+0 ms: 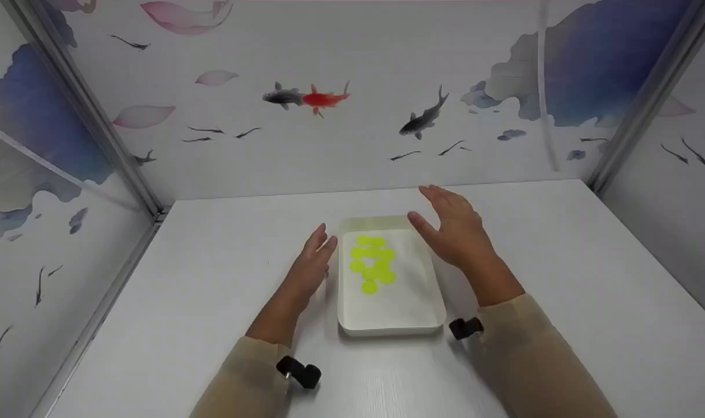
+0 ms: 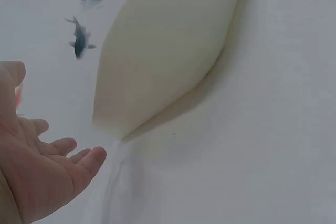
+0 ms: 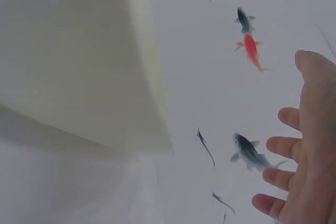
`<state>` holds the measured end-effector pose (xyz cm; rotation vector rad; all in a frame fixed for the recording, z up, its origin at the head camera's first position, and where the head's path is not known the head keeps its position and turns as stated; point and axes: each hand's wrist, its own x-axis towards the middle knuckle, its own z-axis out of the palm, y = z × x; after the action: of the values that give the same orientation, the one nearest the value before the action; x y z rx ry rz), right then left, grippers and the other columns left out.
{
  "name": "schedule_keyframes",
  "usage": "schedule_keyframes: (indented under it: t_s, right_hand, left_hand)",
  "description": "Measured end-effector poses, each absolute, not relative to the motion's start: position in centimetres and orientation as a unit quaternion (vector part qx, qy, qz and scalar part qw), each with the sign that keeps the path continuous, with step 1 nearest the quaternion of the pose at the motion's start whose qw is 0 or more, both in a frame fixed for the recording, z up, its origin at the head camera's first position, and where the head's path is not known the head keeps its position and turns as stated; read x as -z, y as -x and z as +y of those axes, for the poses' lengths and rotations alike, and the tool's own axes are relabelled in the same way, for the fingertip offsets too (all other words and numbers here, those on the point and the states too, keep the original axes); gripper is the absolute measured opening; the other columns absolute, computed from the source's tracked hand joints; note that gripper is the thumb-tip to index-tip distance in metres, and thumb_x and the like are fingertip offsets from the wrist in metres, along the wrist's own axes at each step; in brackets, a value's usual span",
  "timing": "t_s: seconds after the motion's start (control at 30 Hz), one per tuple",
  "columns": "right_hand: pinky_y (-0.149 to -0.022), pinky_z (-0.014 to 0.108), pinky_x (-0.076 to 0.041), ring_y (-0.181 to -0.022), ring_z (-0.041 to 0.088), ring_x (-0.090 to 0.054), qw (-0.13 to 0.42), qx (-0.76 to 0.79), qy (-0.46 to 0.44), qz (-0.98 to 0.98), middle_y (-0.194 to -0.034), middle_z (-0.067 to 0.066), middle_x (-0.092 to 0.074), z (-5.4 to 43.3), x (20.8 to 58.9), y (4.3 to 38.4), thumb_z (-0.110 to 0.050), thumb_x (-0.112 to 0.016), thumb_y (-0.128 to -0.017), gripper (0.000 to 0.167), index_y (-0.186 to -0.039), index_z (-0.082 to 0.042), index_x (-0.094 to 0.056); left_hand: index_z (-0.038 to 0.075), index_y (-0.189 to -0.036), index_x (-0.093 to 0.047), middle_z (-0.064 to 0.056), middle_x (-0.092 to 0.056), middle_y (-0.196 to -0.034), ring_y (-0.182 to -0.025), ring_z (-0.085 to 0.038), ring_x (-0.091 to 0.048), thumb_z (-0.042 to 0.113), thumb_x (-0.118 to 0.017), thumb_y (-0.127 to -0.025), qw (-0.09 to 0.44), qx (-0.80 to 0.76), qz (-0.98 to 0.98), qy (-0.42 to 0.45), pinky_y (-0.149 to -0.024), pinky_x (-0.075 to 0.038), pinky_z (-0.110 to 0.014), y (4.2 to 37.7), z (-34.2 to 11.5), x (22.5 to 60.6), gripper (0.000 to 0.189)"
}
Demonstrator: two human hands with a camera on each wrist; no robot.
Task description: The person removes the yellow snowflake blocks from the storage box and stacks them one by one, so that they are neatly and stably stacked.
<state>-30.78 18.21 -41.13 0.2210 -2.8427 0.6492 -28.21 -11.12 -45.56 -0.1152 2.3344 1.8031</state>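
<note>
When viewed from the head camera, found one shallow, off-white, rectangular tray with rounded corners [image 1: 410,302] lying on a smooth white tabletop [image 1: 213,290], between the two hands. Noted inside: a loose cluster of flat, round, bright yellow-green discs [image 1: 381,271], gathered toward the far left part of the tray floor, many touching or overlapping. Cannot count exactly because of merged outlines.

Logged bare left hand [image 1: 313,264] just beside the left wall of the tray, with palm turned inward. Read grip as relaxed, with fingers loosely spread and slightly bent. In the left wrist view, seen apart from the tray wall.

Logged bare right hand [image 1: 459,232] raised near the far right corner of the tray, overlapping that corner by the thumb in the head view. Read grip as spread, with thumb held wide of the fingers. In the right wrist view, seen well apart from the tray.

Recorded at both wrists: beige fabric sleeves [image 1: 538,354], each with a small black device [image 1: 299,373] at the cuff.

Further out, noted a white back panel [image 1: 340,162] printed with one red fish [image 1: 324,100], dark grey fish [image 1: 425,121], pale pink petals [image 1: 144,116] and blue-grey leaf shapes [image 1: 590,64], flanked by grey metal posts [image 1: 85,104].
</note>
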Motion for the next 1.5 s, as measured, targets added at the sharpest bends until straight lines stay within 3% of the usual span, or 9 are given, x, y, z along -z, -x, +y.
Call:
schedule_keyframes:
  t_s: [0.13, 0.3, 0.5, 0.67, 0.93, 1.17, 1.5]
  right_hand:
    - [-0.129, 0.070, -0.028, -0.164, 0.039, -0.029, 0.093, -0.250, -0.077, -0.961, -0.177, 0.007, -0.033, 17.9, 40.4, 30.5, -0.074, -0.041, -0.104, 0.077, -0.169, -0.035, -0.031]
    - [-0.128, 0.070, -0.030, -0.164, 0.039, -0.030, 0.074, -0.290, -0.082, -0.951, -0.174, 0.007, -0.038, 17.5, 39.6, 30.2, -0.079, -0.039, -0.103, 0.079, -0.169, -0.036, -0.032]
    - [-0.125, 0.064, -0.041, -0.152, 0.034, -0.048, 0.043, -0.383, -0.112, -0.916, -0.162, 0.006, -0.053, 16.8, 38.5, 29.7, -0.078, -0.042, -0.102, 0.078, -0.166, -0.033, -0.038]
    - [-0.120, 0.063, -0.046, -0.143, 0.032, -0.055, 0.009, -0.439, -0.119, -0.891, -0.151, 0.005, -0.060, 16.2, 38.1, 29.2, -0.070, -0.051, -0.103, 0.071, -0.162, -0.030, -0.044]
    - [-0.109, 0.047, -0.058, -0.126, 0.028, -0.064, -0.071, -0.509, -0.091, -0.853, -0.140, 0.007, -0.066, 15.2, 39.2, 31.2, -0.050, -0.062, -0.106, 0.054, -0.154, -0.026, -0.054]
    - [-0.108, 0.043, -0.058, -0.129, 0.034, -0.068, -0.119, -0.574, -0.085, -0.806, -0.139, 0.013, -0.069, 15.3, 40.1, 33.5, -0.030, -0.064, -0.107, 0.040, -0.144, -0.016, -0.062]
    - [-0.116, 0.044, -0.055, -0.131, 0.031, -0.067, -0.160, -0.587, -0.034, -0.793, -0.147, 0.015, -0.065, 14.7, 41.2, 36.0, -0.023, -0.072, -0.103, 0.042, -0.143, -0.016, -0.063]
  left_hand:
    - [0.038, -0.171, -0.021, 0.002, -0.024, -0.180, -0.168, -0.026, -0.023, 0.067, -0.049, -0.104, 0.121, -0.619, 0.774, 0.055, -0.132, -0.034, -0.052, 28.2, -11.1, 46.1, 0.078]
    - [0.036, -0.171, -0.023, 0.005, -0.023, -0.180, -0.168, -0.023, -0.024, 0.063, -0.053, -0.104, 0.141, -0.633, 0.760, 0.045, -0.133, -0.034, -0.050, 28.2, -11.2, 46.5, 0.078]
    - [0.035, -0.170, -0.027, 0.011, -0.022, -0.180, -0.168, -0.019, -0.024, 0.056, -0.056, -0.106, 0.141, -0.651, 0.745, 0.034, -0.133, -0.035, -0.047, 28.2, -11.7, 47.0, 0.074]
    - [0.035, -0.169, -0.032, 0.011, -0.025, -0.179, -0.167, -0.018, -0.024, 0.048, -0.058, -0.107, 0.155, -0.660, 0.734, 0.028, -0.134, -0.033, -0.045, 28.1, -11.9, 47.8, 0.069]
    - [0.029, -0.169, -0.034, 0.003, -0.031, -0.177, -0.167, -0.021, -0.026, 0.033, -0.060, -0.109, 0.161, -0.667, 0.728, 0.003, -0.135, -0.030, -0.046, 27.9, -12.3, 48.7, 0.066]
    - [0.025, -0.171, -0.030, -0.003, -0.035, -0.176, -0.166, -0.024, -0.028, 0.021, -0.061, -0.108, 0.165, -0.671, 0.722, -0.027, -0.135, -0.028, -0.049, 28.2, -12.4, 48.7, 0.071]
    - [0.030, -0.170, -0.032, -0.002, -0.037, -0.175, -0.166, -0.023, -0.030, 0.021, -0.064, -0.106, 0.178, -0.663, 0.727, -0.022, -0.135, -0.029, -0.048, 28.3, -12.4, 48.8, 0.072]
